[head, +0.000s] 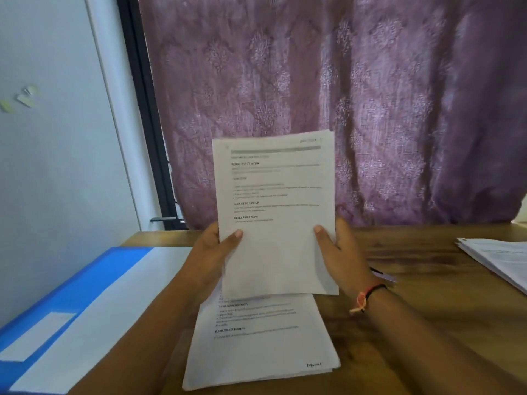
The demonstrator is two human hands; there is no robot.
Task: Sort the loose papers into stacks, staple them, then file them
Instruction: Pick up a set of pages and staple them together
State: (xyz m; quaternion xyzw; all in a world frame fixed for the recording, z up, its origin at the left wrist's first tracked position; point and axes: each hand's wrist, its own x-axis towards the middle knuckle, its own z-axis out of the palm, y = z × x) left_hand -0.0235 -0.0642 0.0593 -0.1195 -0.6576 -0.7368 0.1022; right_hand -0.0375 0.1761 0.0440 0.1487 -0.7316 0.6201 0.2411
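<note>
The sheets [276,212] I hold are thin, matt white paper printed in black, like the stack [262,346] under them. The table [427,252] is brown wood with visible grain and a soft sheen. The folder [85,280] looks like smooth blue plastic. The curtain [370,109] is coarse-woven mauve cloth. My wristband [370,292] is thread.

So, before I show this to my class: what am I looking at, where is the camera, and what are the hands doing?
There is no machine here: one camera on a person's head looks forward and down at their bare hands. The left grip and right grip, each simply a hand, hold printed sheets upright by the side edges, thumbs in front. Beneath, a paper stack lies on the wooden table. A blue folder lies left, another paper pile far right, a purple curtain behind.
</note>
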